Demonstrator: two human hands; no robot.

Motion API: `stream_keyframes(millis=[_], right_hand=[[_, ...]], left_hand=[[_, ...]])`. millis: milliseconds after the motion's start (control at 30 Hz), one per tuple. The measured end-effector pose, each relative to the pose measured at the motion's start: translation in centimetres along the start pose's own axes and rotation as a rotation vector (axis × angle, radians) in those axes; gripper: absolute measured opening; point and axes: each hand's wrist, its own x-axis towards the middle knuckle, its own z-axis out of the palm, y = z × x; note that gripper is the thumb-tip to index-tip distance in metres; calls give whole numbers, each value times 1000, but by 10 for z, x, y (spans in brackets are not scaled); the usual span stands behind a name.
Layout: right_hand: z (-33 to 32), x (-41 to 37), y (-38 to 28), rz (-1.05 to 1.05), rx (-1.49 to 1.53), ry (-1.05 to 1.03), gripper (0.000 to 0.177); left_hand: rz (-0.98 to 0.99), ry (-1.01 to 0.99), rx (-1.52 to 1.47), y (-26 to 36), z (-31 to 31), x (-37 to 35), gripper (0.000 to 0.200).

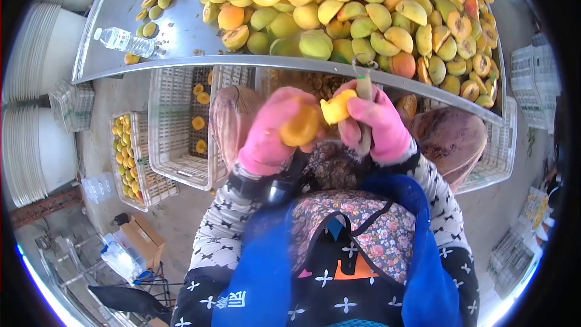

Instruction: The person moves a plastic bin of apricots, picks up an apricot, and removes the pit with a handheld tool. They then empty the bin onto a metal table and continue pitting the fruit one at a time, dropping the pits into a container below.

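My left hand (275,130), in a pink glove, is closed around a yellow peach half (301,126), slightly blurred. Beside it, my right hand (381,122), also pink-gloved, grips a hand tool (364,88) with a stick-like handle and a thin curved metal end pointing up at the table edge. Between the thumb and fingers of that same hand is a second yellow peach piece (338,107), with an uneven edge. Both hands are over my lap, just below the table edge, the two pieces close together.
A metal table (181,30) carries a large heap of halved peaches (363,12), many with pits showing. A water bottle (124,42) lies on its left side. Below stand a white crate (181,166) with a few peach halves and a fuller peach crate (142,184).
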Motion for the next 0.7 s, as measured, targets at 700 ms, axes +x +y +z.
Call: stream_keyframes(millis=[700], right_hand=[[121,-17,-45,-397,341,-1195,49]], left_hand=[[733,1056,379,79,-180,-29,56]])
